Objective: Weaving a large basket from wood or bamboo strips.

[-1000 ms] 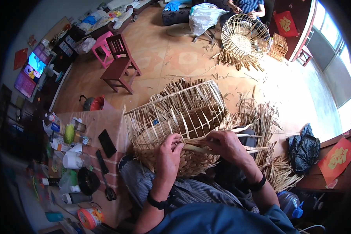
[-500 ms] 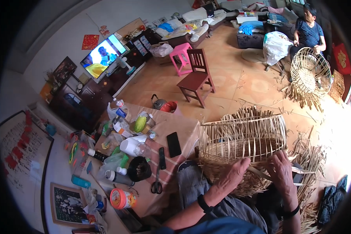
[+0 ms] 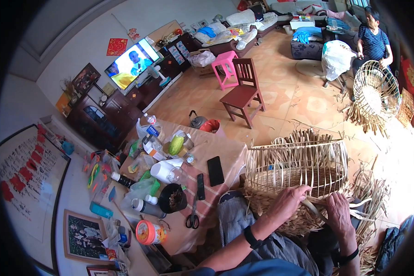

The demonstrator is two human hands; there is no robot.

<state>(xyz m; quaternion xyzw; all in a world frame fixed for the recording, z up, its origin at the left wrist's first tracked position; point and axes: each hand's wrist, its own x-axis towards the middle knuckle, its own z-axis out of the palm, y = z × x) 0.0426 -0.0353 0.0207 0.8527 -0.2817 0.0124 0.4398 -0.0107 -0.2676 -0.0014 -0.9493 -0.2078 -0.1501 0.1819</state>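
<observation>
A half-woven basket (image 3: pixel 296 177) lies on its side by my lap, its open ribs standing above a densely woven lower part. My left hand (image 3: pixel 290 203) is closed at the near side of the weave, thumb and fingers pinching a flat pale weaving strip (image 3: pixel 313 209). This strip slants down between my two hands. To its right, my right hand (image 3: pixel 339 215) is closed too, fingers curled at the basket's near edge on the strip. Light strip ends (image 3: pixel 362 202) stick out beyond that hand. The exact fingertip contact is partly hidden.
Loose dry strips (image 3: pixel 370 188) pile up right of the basket. On the left table (image 3: pixel 232 149) are a phone (image 3: pixel 215 170), scissors (image 3: pixel 192 219), a black bowl (image 3: pixel 172 198) and bottles. A wooden chair (image 3: pixel 244 94) stands ahead. Another person (image 3: pixel 373 43) holds a basket (image 3: pixel 376 92) at far right.
The whole view has shifted, so the scene sits farther right and slightly lower. My left fingers have moved a little right along the weave; my right hand has come slightly nearer to me.
</observation>
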